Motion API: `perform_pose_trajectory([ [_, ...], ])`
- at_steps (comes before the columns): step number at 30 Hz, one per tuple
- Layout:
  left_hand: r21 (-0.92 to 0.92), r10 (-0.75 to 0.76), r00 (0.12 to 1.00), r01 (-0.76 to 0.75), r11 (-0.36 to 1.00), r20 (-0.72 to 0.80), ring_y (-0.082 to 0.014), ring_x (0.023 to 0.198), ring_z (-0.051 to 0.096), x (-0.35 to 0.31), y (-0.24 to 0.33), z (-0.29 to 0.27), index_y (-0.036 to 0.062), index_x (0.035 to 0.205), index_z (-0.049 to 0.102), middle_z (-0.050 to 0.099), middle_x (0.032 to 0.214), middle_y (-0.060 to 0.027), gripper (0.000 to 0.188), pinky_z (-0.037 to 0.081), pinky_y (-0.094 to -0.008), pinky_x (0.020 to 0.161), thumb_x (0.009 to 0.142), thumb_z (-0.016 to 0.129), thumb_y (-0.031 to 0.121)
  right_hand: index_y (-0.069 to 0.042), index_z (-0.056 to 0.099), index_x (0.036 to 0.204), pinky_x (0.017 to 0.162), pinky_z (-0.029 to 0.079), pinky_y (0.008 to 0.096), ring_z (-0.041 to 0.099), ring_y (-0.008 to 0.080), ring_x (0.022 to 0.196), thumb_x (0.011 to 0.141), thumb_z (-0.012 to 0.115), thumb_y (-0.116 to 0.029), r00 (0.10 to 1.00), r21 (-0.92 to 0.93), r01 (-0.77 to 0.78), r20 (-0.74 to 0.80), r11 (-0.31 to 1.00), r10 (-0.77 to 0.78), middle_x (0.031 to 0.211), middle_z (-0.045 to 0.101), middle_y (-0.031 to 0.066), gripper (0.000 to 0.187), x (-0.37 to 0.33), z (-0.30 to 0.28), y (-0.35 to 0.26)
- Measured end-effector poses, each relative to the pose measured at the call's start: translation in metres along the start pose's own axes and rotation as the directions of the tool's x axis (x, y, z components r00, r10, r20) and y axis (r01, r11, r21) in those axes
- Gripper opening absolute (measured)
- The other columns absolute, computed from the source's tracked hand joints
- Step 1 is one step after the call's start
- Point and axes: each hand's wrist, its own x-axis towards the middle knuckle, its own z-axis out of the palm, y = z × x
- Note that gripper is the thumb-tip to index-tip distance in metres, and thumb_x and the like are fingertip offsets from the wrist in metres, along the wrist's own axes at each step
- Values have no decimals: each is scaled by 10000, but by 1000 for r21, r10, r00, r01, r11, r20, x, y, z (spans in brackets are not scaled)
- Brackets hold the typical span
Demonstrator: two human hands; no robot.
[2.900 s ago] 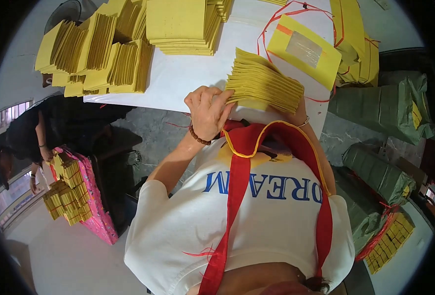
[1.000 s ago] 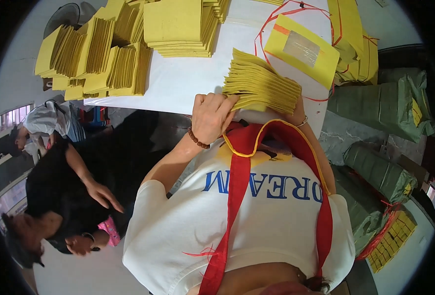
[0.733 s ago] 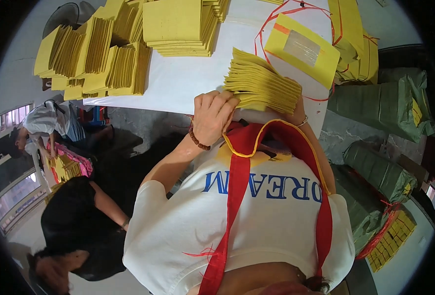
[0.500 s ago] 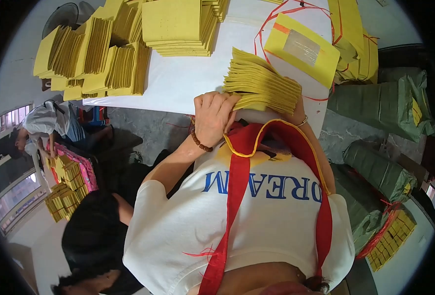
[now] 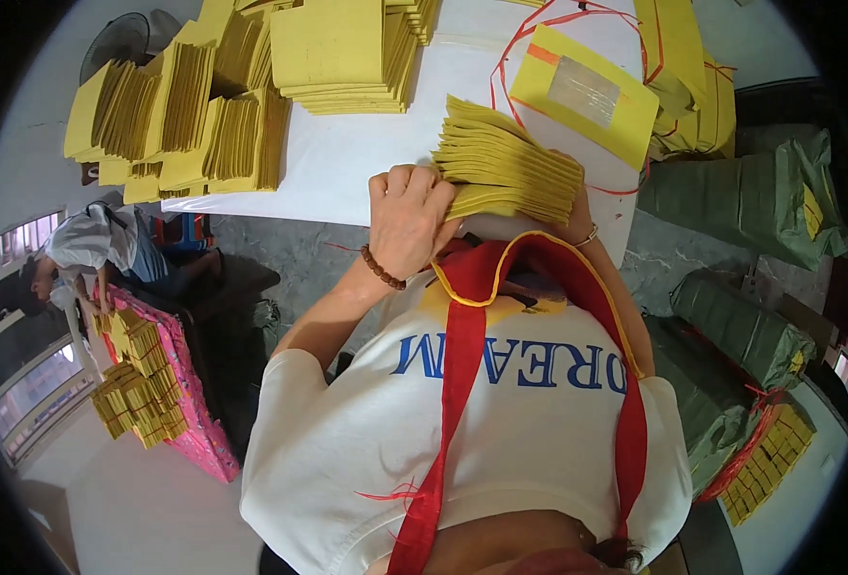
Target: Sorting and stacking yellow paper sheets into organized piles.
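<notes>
A fanned stack of yellow folded papers (image 5: 508, 165) rests at the near edge of the white table, close to my body. My left hand (image 5: 407, 213) is closed on its near left corner, with fingers curled and thumb toward the stack. My right hand (image 5: 573, 203) grips its right end; most of its fingers are hidden behind the papers. Just beyond the stack lies a flat yellow sheet (image 5: 539, 96) with a clear window and an orange strip.
Several stacks of yellow folded papers (image 5: 333, 57) stand on the white table (image 5: 338, 158) at far left. Red string (image 5: 501, 72) lies beyond my hands. Green wrapped bundles (image 5: 731, 201) lie at right. A person (image 5: 108, 240) works at a pink-covered table (image 5: 208, 446) on the left.
My left hand has shifted slightly left and its fingers have curled in more. The stack stays nearly in place. A dark-clothed person at lower left has gone from view.
</notes>
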Motion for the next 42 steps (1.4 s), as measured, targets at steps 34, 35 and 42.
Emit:
perform_pose_trajectory([
  [34,-224,215,958,-171,959,191,-396,1319,137,47,-62,11,185,1307,374,178,1440,-161,939,117,-545,1041,504,829,358,-24,399,1210,905,410,336,508,263,1063,652,785,-205,987,162,-158,-8,974,161,1167,492,133,702,-1,0,6],
  [35,-226,218,957,-172,959,193,-396,1319,137,47,-63,12,185,1307,374,178,1440,-161,939,117,-545,1041,504,829,358,-22,394,1212,904,411,333,510,258,1061,652,786,-204,994,97,-111,1,989,112,1166,494,129,708,1,-2,5],
  [42,-247,211,958,-160,956,193,-386,1324,135,47,-62,13,187,1251,401,210,1423,-147,887,103,-553,1045,493,839,332,-24,385,1218,905,408,333,508,240,1059,631,801,-203,962,356,-253,-9,900,274,1167,493,119,741,-7,5,8],
])
